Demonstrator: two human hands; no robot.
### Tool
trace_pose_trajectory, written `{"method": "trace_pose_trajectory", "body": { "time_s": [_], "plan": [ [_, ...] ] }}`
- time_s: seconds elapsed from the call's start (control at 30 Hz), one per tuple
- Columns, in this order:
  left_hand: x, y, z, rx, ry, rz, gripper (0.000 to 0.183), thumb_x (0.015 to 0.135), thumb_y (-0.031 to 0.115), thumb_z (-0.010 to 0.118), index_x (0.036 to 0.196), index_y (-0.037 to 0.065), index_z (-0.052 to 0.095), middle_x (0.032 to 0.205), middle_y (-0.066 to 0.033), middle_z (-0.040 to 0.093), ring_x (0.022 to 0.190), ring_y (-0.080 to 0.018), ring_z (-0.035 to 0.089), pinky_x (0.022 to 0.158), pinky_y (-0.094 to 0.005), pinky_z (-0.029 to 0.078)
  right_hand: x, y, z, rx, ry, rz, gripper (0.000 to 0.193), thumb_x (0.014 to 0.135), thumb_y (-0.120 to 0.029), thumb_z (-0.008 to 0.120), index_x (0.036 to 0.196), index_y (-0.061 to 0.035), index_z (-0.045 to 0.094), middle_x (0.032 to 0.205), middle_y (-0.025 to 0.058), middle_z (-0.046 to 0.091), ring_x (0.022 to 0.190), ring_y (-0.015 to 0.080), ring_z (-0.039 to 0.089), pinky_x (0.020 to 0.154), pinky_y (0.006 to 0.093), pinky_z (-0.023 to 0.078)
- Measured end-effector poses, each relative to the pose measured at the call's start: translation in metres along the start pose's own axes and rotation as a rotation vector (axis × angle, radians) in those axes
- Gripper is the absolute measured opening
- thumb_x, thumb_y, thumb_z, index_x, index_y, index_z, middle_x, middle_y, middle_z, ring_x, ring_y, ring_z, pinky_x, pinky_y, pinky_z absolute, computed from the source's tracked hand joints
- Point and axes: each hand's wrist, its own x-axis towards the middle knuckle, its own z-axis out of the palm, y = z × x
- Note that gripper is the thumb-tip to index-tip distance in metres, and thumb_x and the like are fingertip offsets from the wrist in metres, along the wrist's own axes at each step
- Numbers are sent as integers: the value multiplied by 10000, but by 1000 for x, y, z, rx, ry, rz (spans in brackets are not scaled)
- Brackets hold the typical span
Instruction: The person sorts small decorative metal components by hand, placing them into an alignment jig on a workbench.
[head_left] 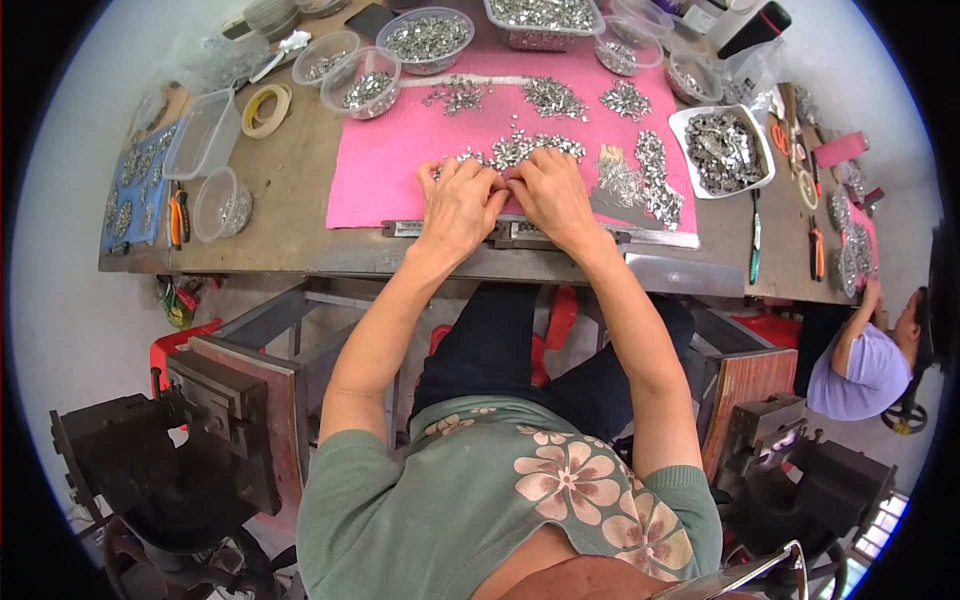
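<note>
My left hand (459,203) and my right hand (551,194) meet over the front of a pink mat (385,165). The fingers of both are closed in a pinch, tips almost touching; whatever they hold is too small or hidden to make out. Just beyond the fingertips lies a loose pile of small silver metal pieces (540,147). Below my hands, a long narrow metal fixture (518,231) runs along the mat's front edge, partly covered by my wrists. To the right of my right hand are a heap of thin silver pins (620,181) and a strip of shiny metal parts (657,180).
A white tray (723,150) of metal parts stands right of the mat. Clear plastic tubs (362,84) of pieces line the back. Tape (266,110), orange-handled pliers (179,216) and a toothbrush-like tool (755,237) lie on the table. Another person (862,365) sits at the far right.
</note>
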Motion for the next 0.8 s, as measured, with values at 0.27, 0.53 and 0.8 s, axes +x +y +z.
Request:
{"method": "trace_pose_trajectory", "body": {
  "time_s": [0.27, 0.53, 0.8],
  "plan": [
    [47, -13, 1, -116, -15, -2, 132, 871, 274, 733, 883, 144, 755, 851, -26, 642, 899, -219, 581, 951, -450, 320, 7, -9, 5, -28, -18, 29, 136, 828, -88, 693, 928, 1, 670, 924, 134, 622, 933, 310, 593, 851, 432, 451],
    [71, -10, 22, -223, -139, 78, 137, 883, 269, 708, 893, 145, 765, 824, -37, 655, 896, -239, 590, 964, -482, 312, -17, 1, -22, 53, 13, 37, 102, 825, -65, 683, 912, -25, 647, 913, 128, 626, 889, 300, 595, 811, 425, 442],
    [8, -4, -7, -79, -175, -67, 120, 877, 246, 744, 899, 130, 759, 831, -14, 632, 879, -222, 580, 979, -481, 315, -49, -11, -65, 350, -31, 160, 91, 825, 5, 684, 901, -17, 637, 868, 101, 615, 797, 285, 585, 786, 385, 450]
  ]
}}
